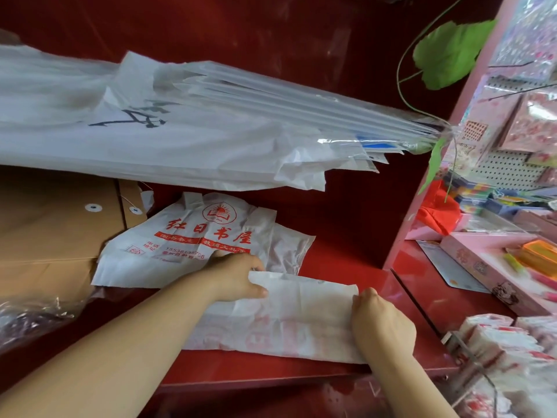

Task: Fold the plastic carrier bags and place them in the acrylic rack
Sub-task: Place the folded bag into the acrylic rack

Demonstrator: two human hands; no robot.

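- We are in a shop at a red table (346,257), with a pink shelf (452,164) of stationery along the right.
- A big sheaf of white bags (150,140) hangs across the top of the view, above brown envelopes (45,224) on the left.
- A printed bag (187,236) lies flat behind our hands, unfolded and partly on the envelopes.
- The bag (301,315) we are working on lies flat on the table near its front edge. Its far edge is turned over towards us in a long band.
- The rack (461,354) sits at the lower right, just beside this bag, and already holds folded bags (497,336).
- To fold well, we judge that both ends of the band should come over together and level, with the crease pressed flat so no air is trapped. The thin plastic will likely slide on the glossy table, so the lower layer needs holding down.
- Our left hand (238,279) pinches the left end of the band between thumb and curled fingers, forearm reaching in from the lower left.
- Our right hand (381,322) grips the right end, knuckles up. Its fingers curl under the edge, so we cannot see their tips.
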